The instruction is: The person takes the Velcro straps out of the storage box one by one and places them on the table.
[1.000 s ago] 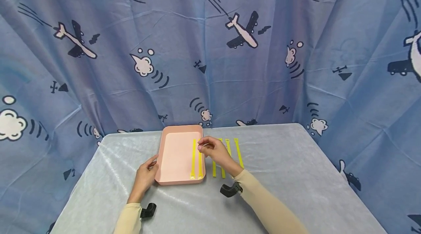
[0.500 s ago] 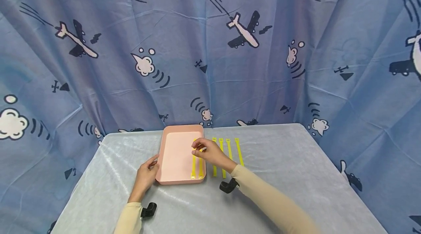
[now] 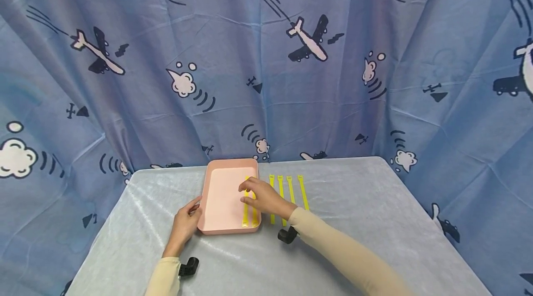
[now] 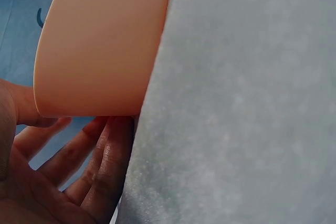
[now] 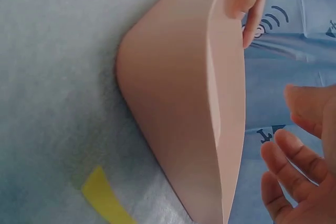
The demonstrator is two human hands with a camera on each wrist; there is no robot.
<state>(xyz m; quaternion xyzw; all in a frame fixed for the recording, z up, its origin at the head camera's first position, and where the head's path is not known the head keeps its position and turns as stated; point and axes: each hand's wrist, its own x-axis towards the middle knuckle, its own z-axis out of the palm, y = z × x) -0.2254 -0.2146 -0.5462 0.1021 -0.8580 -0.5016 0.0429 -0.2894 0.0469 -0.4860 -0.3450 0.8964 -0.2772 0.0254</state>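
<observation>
On the grey cloth-covered counter (image 3: 354,189), a pink rectangular tray (image 3: 220,203) stands flat, with the patterned curtain (image 3: 208,115) behind it at twelve o'clock. Two yellow slotted straps (image 3: 245,215) lie inside the tray, side by side along its three o'clock wall and partly covered by the right hand (image 3: 266,197). Four loose yellow straps (image 3: 303,192) lie on the counter outside the tray, at three o'clock from it, in a roughly parallel row, their slotted heads towards twelve. The right hand is over the tray's three o'clock side; its fingers (image 5: 287,171) are gently bent and parted from the thumb, with nothing seen between them, and the right wrist view shows them above rim level. The left hand (image 3: 183,225) is at the tray's eight o'clock edge, fingers spread and touching the outer wall, thumb at the rim; how firmly it bears on the tray cannot be told. In the inspector's judgement, the step in hand is the placing of straps in the tray one by one, with the second apparently just released. The next move would call for the right hand to travel towards three o'clock and pinch the closest loose strap, the left hand steadying the tray.
</observation>
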